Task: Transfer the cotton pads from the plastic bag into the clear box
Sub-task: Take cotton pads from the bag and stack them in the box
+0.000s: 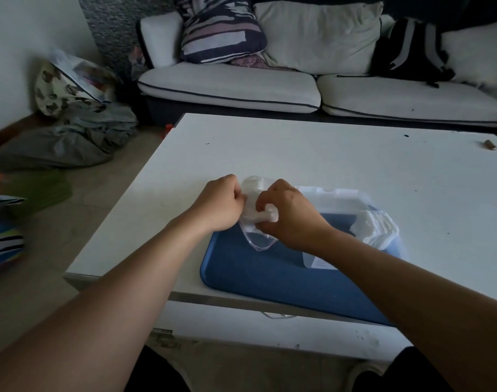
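Clear crinkled plastic bag (pixel 253 193) held up between two hands, just above the far left corner of a blue tray (pixel 270 273) near the front edge of a white counter (pixel 298 148). Left hand (pixel 219 205) closed in a fist on the bag's left side, fingers (pixel 236 195) curled in and pinching the film. Right hand (pixel 287 213) likewise curled, gripping the bag's right side, with a small white wad pinched at the fingertips, probably a cotton pad or bunched film; cannot tell which. Two-handed grip probably meant to pull the mouth apart or to work pads out. Bag apparently nearly emptied, its lower part hanging transparent over the tray.

Clear box (pixel 352 199) standing on the tray's far right part, just beside the right hand, close enough for short transfers. White stack of cotton pads (pixel 374 227) already inside the box at its right end, partly hidden by the right forearm. Paper label lying on the tray beneath that forearm.

Beyond the counter's far edge, a pale sofa (pixel 230 89) with cushions and a dark backpack (pixel 411 49).
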Demonstrator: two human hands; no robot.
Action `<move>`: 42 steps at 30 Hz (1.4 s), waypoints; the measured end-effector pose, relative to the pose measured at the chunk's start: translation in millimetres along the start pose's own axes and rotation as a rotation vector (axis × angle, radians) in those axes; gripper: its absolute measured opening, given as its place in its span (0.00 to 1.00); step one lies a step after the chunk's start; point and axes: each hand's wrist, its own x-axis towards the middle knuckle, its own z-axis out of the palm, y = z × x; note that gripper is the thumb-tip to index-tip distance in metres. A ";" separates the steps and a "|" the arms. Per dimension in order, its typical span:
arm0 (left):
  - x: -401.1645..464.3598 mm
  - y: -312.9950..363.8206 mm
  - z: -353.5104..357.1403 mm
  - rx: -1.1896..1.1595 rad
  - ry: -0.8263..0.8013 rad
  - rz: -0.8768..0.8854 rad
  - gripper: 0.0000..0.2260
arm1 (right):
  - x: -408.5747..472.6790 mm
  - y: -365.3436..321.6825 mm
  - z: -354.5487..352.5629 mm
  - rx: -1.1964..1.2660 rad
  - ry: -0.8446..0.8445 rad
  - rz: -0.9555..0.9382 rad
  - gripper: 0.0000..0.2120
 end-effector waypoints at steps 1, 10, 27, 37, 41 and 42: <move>0.3 -1.5 -0.9 0.010 -0.008 -0.016 0.07 | -1.6 -0.6 -5.3 0.102 -0.023 0.007 0.11; -3.7 13.2 -13.3 -0.090 -0.325 -0.196 0.32 | -21.5 17.1 -51.3 1.309 -0.009 0.364 0.17; -11.7 93.1 42.6 -1.326 -0.055 -0.383 0.23 | -23.5 4.0 -46.7 1.464 0.104 0.553 0.14; -14.2 81.7 31.4 -1.285 -0.172 -0.271 0.11 | -21.3 25.0 -54.9 0.749 0.379 0.371 0.18; -16.5 81.1 28.2 -1.337 -0.158 -0.272 0.11 | -23.8 27.6 -59.3 0.547 0.584 0.363 0.11; -16.8 81.7 27.5 -1.373 -0.162 -0.277 0.11 | -24.1 27.9 -59.8 0.546 0.608 0.357 0.07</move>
